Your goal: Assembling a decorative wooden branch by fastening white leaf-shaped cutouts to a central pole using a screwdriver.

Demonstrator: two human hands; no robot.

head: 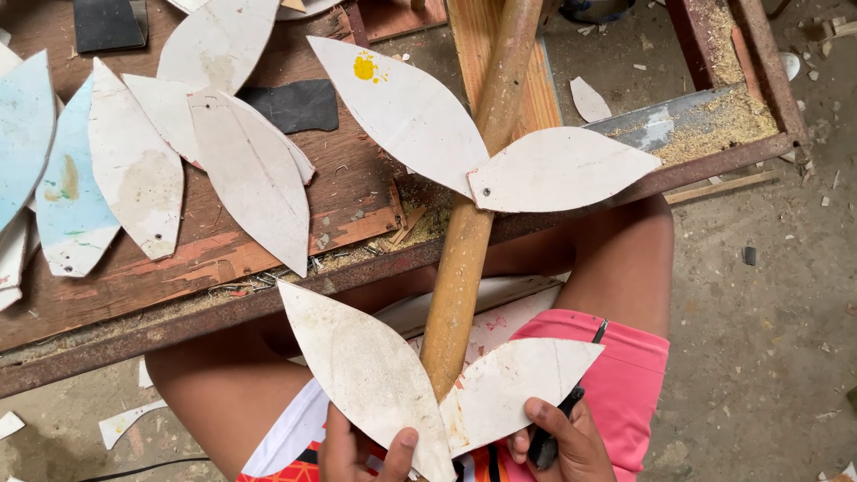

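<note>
At the near end of the pole (pixel 464 241), the left hand (pixel 357 451) pinches a white leaf (pixel 366 375) with thumb on top. The right hand (pixel 567 442) grips a dark tool (pixel 553 428) and touches the right leaf (pixel 513 384). Further along the pole, two more leaves (pixel 482 143) lie over the bench (pixel 268 232).

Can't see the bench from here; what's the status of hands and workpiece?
Left hand grips lower-left white leaf-shaped cutout. Right hand on lower-right leaf, holding dark tool. Brown wooden pole lies across rusty bench edge. Loose leaves alongside.
</note>
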